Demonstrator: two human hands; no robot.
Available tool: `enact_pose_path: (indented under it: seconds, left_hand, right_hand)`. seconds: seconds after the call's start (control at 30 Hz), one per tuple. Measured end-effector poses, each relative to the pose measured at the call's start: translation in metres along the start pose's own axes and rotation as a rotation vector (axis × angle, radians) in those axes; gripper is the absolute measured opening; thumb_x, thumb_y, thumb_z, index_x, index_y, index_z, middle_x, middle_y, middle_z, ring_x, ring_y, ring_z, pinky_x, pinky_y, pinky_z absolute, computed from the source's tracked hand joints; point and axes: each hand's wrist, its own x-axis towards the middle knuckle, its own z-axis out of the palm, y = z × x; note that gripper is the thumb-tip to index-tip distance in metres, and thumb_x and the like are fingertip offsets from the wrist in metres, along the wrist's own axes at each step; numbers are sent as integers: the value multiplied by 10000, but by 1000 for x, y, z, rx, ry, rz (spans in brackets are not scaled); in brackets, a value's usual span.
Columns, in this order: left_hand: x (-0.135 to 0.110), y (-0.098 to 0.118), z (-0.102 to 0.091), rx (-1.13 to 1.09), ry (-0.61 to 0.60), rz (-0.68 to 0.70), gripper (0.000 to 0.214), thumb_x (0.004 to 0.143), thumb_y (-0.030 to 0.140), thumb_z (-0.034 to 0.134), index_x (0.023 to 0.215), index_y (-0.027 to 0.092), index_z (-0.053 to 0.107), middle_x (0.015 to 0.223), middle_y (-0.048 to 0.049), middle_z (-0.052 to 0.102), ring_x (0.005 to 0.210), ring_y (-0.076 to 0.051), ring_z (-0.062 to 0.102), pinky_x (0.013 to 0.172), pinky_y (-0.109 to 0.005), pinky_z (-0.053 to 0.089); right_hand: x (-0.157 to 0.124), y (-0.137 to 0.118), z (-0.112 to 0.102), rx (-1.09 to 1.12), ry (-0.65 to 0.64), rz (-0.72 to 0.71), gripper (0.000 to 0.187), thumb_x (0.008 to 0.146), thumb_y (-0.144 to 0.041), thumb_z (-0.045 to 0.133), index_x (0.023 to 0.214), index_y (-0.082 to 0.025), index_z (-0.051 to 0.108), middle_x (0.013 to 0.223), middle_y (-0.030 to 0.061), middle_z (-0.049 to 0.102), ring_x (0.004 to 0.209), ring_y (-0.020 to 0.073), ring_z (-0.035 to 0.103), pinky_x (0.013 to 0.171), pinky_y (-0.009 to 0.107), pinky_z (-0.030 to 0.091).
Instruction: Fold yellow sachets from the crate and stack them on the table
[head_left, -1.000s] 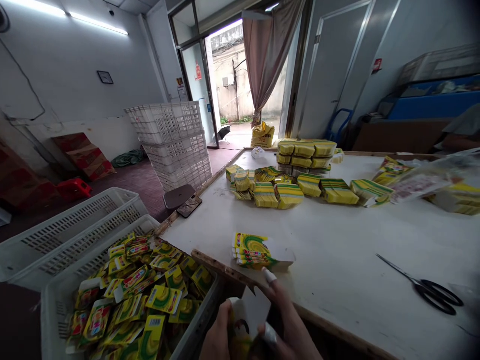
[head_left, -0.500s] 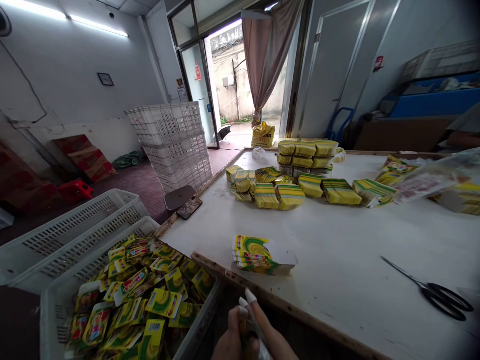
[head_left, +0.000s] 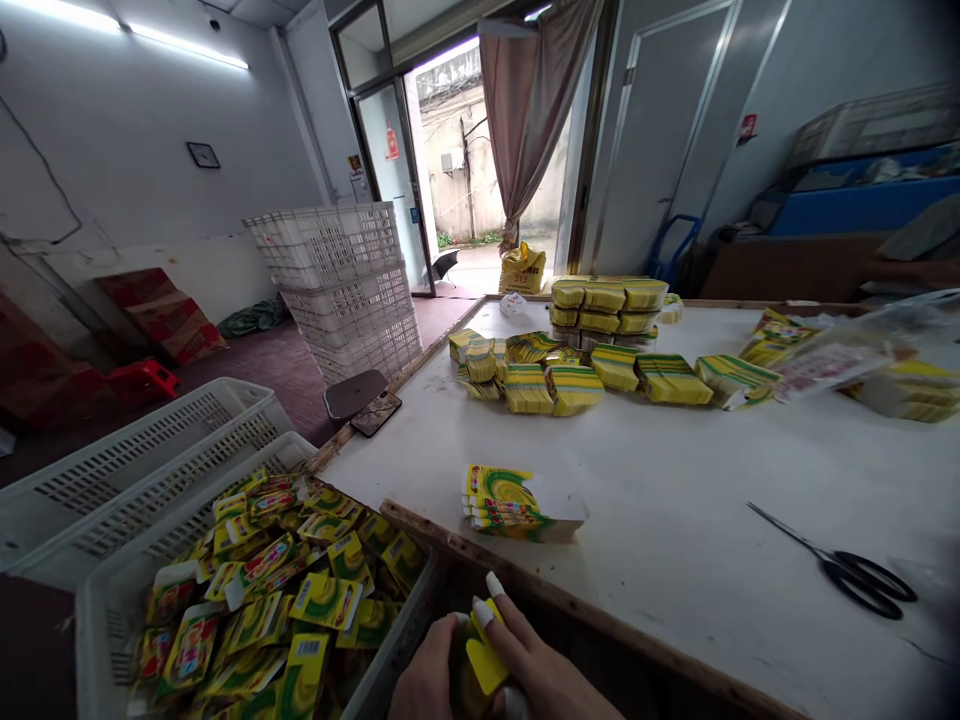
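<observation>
At the bottom middle, below the table edge, my left hand [head_left: 426, 672] is closed round a yellow and green small cardboard box [head_left: 486, 662]. My right hand [head_left: 541, 655] grips the same box from the right, its fingers over a yellow flap. White covers sit on some of my right fingertips. The box's lower part is hidden by my hands. Just beyond them, a short stack of flat yellow and green cartons [head_left: 501, 498] lies on the white table [head_left: 660, 500]. To the left, a white crate [head_left: 97, 625] holds many similar boxes [head_left: 315, 600].
Bundles of flat cartons [head_left: 574, 388] stand across the table's far part. Black-handled scissors [head_left: 862, 580] lie at the right, near clear plastic bags [head_left: 840, 355]. A phone [head_left: 376, 412] rests at the left edge. Stacked white crates [head_left: 337, 285] stand beyond. Another person's arm [head_left: 911, 265] shows far right.
The small box has come into clearer view between my hands, its yellow flap now showing under my right fingers. Both hands have shifted slightly; the view has moved a little.
</observation>
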Motion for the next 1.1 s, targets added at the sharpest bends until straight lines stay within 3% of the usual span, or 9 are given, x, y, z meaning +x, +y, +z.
enact_pose_path:
  seconds: [0.1, 0.2, 0.3, 0.37, 0.47, 0.6, 0.7, 0.87, 1.1]
  left_hand:
    - [2, 4, -9, 14, -76, -6, 580, 646, 425, 626, 1170, 208, 504, 1055, -89, 699, 970, -273, 650, 799, -318, 478]
    - [5, 15, -21, -36, -226, 14, 685, 587, 390, 698, 1201, 196, 462, 906, -40, 719, 837, -234, 671, 710, -284, 468]
    - [11, 26, -32, -55, -311, 16, 745, 540, 305, 742, 1219, 198, 454, 910, -15, 713, 829, -201, 659, 714, -252, 458]
    - [13, 30, -34, -22, -317, 21, 777, 516, 283, 758, 1225, 196, 453, 941, -22, 707, 854, -207, 655, 731, -253, 459]
    - [13, 28, -26, -10, -240, 42, 701, 563, 323, 713, 1202, 187, 459, 947, -47, 701, 843, -225, 659, 724, -278, 476]
    - [7, 14, -13, -100, -14, 44, 653, 624, 405, 638, 1205, 177, 447, 974, -79, 687, 854, -243, 656, 772, -330, 495]
    - [4, 5, -14, -173, 80, 48, 686, 657, 443, 614, 1249, 164, 409, 1019, -101, 672, 894, -254, 648, 802, -362, 498]
    - [4, 6, -21, -169, 173, 76, 700, 623, 379, 667, 1244, 180, 412, 1017, -90, 669, 892, -259, 645, 800, -370, 505]
    - [2, 5, -5, -87, 261, 114, 613, 643, 346, 648, 1209, 172, 489, 1060, -112, 671, 976, -287, 635, 847, -413, 508]
  right_hand:
    - [-2, -12, -9, -77, -54, 63, 486, 777, -124, 526, 1258, -190, 541, 1414, 211, 430, 1193, 276, 552, 922, 311, 483]
    - [-4, -24, -32, -16, -90, 74, 240, 825, -171, 523, 1012, -220, 666, 1133, 98, 625, 1014, 196, 624, 858, 250, 489]
    - [-4, -28, -49, 82, -143, 85, 162, 834, -233, 561, 926, -238, 694, 1043, 45, 629, 917, 165, 620, 825, 241, 483]
    - [-3, -26, -49, 112, -99, 97, 175, 774, -169, 600, 915, -227, 686, 1062, 43, 613, 932, 165, 611, 832, 247, 478]
    - [2, -22, -35, 136, 40, 102, 244, 699, -90, 607, 908, -203, 661, 1170, 74, 573, 1052, 197, 582, 900, 283, 463]
    - [12, -30, -23, 191, 132, 78, 282, 747, -195, 640, 1029, -198, 620, 1308, 128, 503, 1213, 242, 499, 990, 338, 426]
    - [18, -40, -32, 184, 99, 38, 367, 770, -268, 649, 1125, -190, 591, 1351, 151, 473, 1238, 245, 485, 1008, 344, 419]
    - [22, -40, -48, 160, -98, -73, 358, 884, -250, 498, 1232, -213, 574, 1479, 139, 352, 1330, 221, 399, 1068, 350, 357]
    - [15, -20, -30, 105, 116, -60, 470, 835, -203, 546, 1301, -184, 493, 1446, 172, 393, 1338, 253, 383, 1070, 411, 369]
